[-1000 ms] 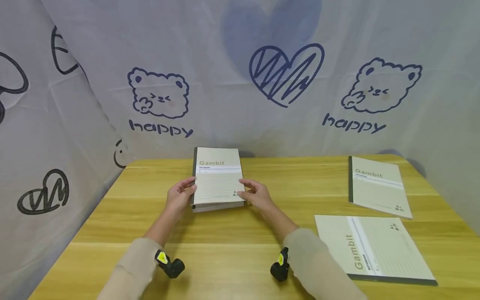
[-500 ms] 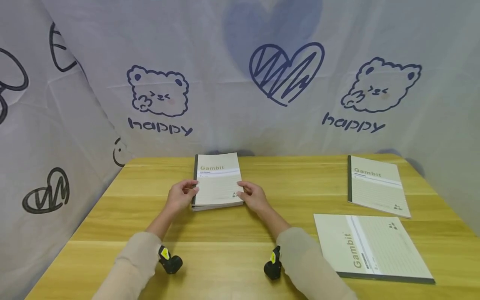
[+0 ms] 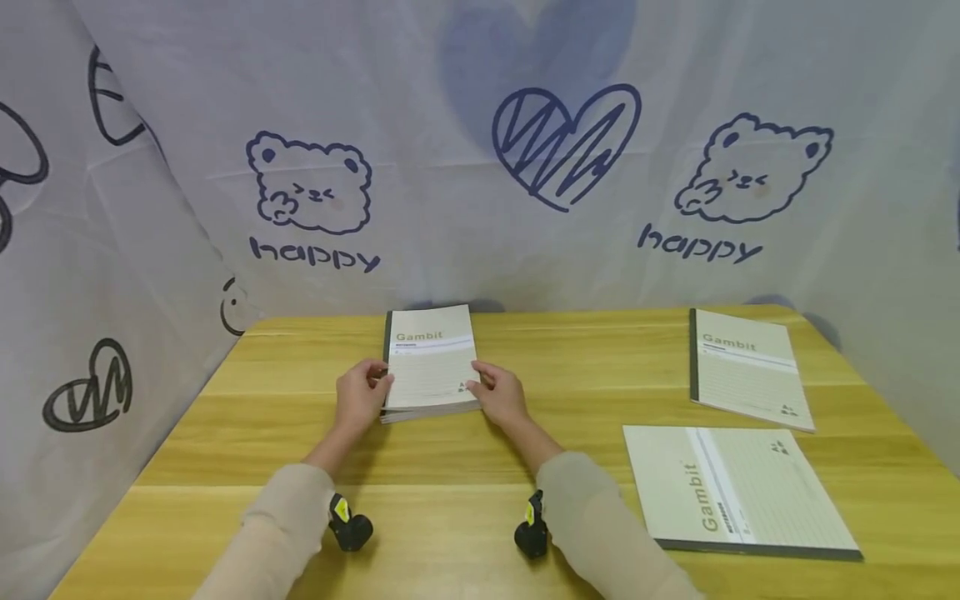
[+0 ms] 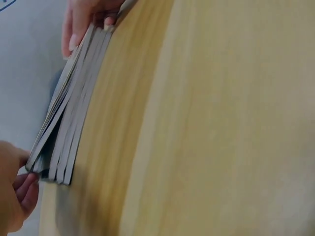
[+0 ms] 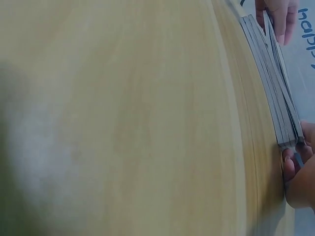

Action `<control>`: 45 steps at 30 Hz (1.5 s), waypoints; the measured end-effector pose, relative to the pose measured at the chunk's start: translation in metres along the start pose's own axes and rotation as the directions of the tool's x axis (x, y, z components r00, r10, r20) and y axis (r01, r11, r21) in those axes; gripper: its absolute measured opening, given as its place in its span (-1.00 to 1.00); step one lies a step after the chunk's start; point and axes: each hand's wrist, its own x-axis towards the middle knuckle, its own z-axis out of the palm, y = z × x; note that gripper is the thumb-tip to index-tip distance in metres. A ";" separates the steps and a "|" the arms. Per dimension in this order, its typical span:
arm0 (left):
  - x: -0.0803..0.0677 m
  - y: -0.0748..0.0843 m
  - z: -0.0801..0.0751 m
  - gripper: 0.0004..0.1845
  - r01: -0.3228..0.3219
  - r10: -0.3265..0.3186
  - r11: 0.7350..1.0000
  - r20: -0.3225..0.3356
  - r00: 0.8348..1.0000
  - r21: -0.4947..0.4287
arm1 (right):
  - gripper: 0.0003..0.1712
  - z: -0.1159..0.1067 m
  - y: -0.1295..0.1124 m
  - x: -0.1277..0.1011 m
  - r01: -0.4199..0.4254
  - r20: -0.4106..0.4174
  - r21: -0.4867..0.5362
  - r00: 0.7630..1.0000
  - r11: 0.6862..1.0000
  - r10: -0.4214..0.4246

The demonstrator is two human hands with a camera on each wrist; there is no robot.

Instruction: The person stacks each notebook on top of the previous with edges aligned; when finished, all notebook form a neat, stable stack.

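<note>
Cream notebook stack (image 3: pixel 431 358) lies near the table's (image 3: pixel 457 500) far edge, left hand (image 3: pixel 362 392) and right hand (image 3: pixel 501 393) pinching its upper layers; patterned cloth (image 3: pixel 435 242) hangs behind, one farther notebook (image 3: pixel 750 369) and one nearer notebook (image 3: pixel 738 492) rightward.

A stack of cream Gambit notebooks (image 3: pixel 432 362) lies on the table (image 3: pixel 442 467), upper copies (image 4: pixel 58 105) apparently raised at their dark spines (image 3: pixel 387 337).

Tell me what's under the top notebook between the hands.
Under the top notebook: more notebooks, stacked, edges only; a gap opens between some near the left hand. Their front covers are hidden, so any print can't be read.
</note>
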 end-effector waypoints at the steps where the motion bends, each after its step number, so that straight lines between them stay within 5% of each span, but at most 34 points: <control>1: -0.001 0.000 0.001 -0.77 0.005 -0.005 1.000 -0.024 1.000 0.003 | -0.59 0.000 -0.001 0.000 0.001 -0.004 -0.012 1.000 1.000 -0.001; 10: -0.011 0.004 0.010 -0.80 0.030 -0.018 0.996 -0.143 0.990 0.081 | -0.59 0.003 -0.001 -0.002 0.023 -0.002 -0.115 1.000 0.993 -0.023; 35: -0.015 0.006 0.020 -0.71 0.109 -0.102 0.993 -0.118 0.988 0.052 | -0.63 -0.001 -0.001 -0.005 0.038 -0.035 -0.139 0.998 0.990 -0.043; 45: -0.017 0.006 0.020 -0.74 0.084 -0.073 0.994 -0.137 0.988 0.074 | -0.63 0.001 0.000 -0.005 0.047 -0.024 -0.150 0.998 0.988 -0.051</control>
